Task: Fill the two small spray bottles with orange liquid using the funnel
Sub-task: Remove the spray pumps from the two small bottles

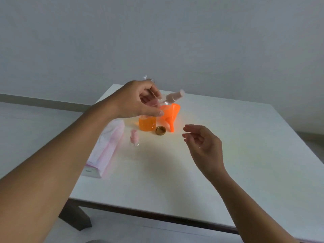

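My left hand (138, 100) grips a small clear spray bottle (172, 96) with a pink cap, tilted above the table with the cap pointing up and right. Its body is mostly hidden by my fingers. A second small spray bottle (134, 139) with a pink cap stands upright on the table. Behind my left hand stands a clear bottle with orange liquid (147, 124) in its lower part; its open neck shows above my hand. Its gold cap (160, 130) lies beside it. The orange funnel (169, 114) lies on its side. My right hand (201, 142) hovers with relaxed fingers and holds nothing.
A pink and white soft pack (107, 149) lies at the left side of the white table (228, 155). The table's near edge runs below my forearms, with a dark leg under its left corner. A grey wall stands behind.
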The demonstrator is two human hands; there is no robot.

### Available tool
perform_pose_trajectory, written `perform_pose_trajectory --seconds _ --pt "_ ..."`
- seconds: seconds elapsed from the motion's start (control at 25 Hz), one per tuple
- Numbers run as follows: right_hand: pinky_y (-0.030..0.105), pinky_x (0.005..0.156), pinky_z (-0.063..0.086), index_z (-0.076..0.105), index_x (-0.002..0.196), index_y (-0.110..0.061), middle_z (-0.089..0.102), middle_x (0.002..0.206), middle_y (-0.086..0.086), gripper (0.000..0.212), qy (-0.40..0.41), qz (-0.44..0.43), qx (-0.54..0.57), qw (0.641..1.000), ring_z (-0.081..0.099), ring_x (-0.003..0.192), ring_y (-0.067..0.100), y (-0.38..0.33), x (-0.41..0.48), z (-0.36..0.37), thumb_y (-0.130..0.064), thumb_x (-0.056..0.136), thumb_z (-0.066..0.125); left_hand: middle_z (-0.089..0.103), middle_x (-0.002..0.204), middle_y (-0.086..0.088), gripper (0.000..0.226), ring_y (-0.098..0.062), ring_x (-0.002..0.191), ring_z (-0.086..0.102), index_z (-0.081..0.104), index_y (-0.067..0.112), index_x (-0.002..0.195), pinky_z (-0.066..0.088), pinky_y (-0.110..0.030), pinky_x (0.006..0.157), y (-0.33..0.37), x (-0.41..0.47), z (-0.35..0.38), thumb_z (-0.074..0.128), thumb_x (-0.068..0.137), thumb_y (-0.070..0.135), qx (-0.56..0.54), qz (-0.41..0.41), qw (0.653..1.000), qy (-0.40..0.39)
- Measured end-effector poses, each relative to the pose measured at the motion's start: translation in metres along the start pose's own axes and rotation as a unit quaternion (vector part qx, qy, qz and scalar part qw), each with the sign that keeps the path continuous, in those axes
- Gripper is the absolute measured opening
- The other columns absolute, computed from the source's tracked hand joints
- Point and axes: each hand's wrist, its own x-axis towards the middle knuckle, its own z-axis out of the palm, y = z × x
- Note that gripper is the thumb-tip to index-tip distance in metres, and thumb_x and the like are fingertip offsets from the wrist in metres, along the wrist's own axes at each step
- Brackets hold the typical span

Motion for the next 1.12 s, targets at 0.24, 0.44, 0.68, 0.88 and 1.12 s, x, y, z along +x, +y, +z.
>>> perform_pose_trajectory --seconds 0.24,0.44,0.68,0.88,1.12 --pt "0.023 0.066 0.055 0.075 0.099 -0.008 0.072 0.077 0.008 0.030 0.038 0.042 0.118 0.991 0.065 0.070 0.015 -0.033 0.002 -0.055 -0.035 0.087 0.078 0.073 0.092 0.010 0.047 -0.004 0.086 0.070 0.067 0.032 0.108 0.056 -0.026 0.075 0.041 -0.001 0.084 0.085 0.068 0.048 -0.020 0.015 0.999 -0.037" --pt "0.031 0.062 0.043 0.076 0.082 -0.007 0.060 0.062 0.006 0.037 0.030 0.089 0.119 0.988 0.049 0.061 0.014 -0.013 -0.006 -0.094 -0.043 0.077 0.080 0.072 0.102 0.012 0.046 -0.008 0.098 0.068 0.068 0.029 0.120 0.059 -0.035 0.085 0.046 -0.009 0.142 0.077 0.078 0.045 -0.050 0.023 0.997 -0.056" --pt "0.024 0.065 0.042 0.075 0.100 -0.001 0.073 0.082 0.002 0.021 -0.054 0.084 0.161 0.982 0.054 0.067 0.008 0.005 -0.019 -0.120 -0.020 0.092 0.070 0.074 0.103 0.010 0.042 -0.010 0.098 0.069 0.067 0.028 0.123 0.056 -0.029 0.085 0.040 -0.028 0.183 0.064 0.086 0.049 -0.151 -0.010 0.985 -0.082" --pt "0.034 0.076 0.047 0.080 0.087 -0.014 0.077 0.112 -0.008 0.023 -0.092 0.151 0.172 0.969 0.062 0.078 0.007 0.008 -0.018 -0.126 -0.036 0.081 0.076 0.072 0.111 0.009 0.044 -0.005 0.104 0.067 0.064 0.033 0.126 0.057 -0.027 0.083 0.035 -0.035 0.199 0.064 0.086 0.052 -0.153 -0.024 0.986 -0.061" --pt "0.028 0.084 0.054 0.077 0.106 -0.008 0.077 0.106 0.003 0.030 -0.110 0.133 0.195 0.966 0.072 0.094 0.013 0.023 -0.006 -0.137 -0.016 0.078 0.080 0.072 0.108 0.012 0.046 -0.006 0.107 0.066 0.064 0.034 0.125 0.058 -0.038 0.089 0.031 -0.035 0.211 0.064 0.084 0.056 -0.154 -0.044 0.986 -0.055"
